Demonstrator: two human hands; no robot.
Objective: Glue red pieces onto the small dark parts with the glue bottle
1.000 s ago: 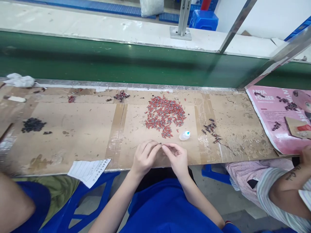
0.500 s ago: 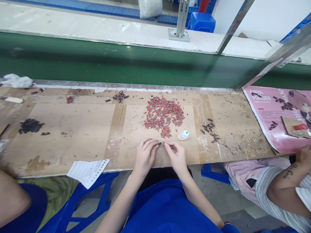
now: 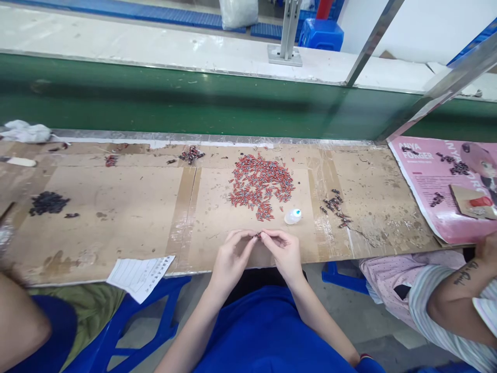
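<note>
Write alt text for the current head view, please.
A person's bare left hand and right hand pinch a tiny dark part over a brown cardboard bench covering. Beyond them lie a loose pile of small red and grey pieces and a translucent white bottle.

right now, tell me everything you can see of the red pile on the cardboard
The red pile is a loose spread of many small, slender red pieces with grey bits among them, material unclear. It lies on the brown cardboard, a small clump jutting nearer, touching neither left hand nor right hand.
</note>
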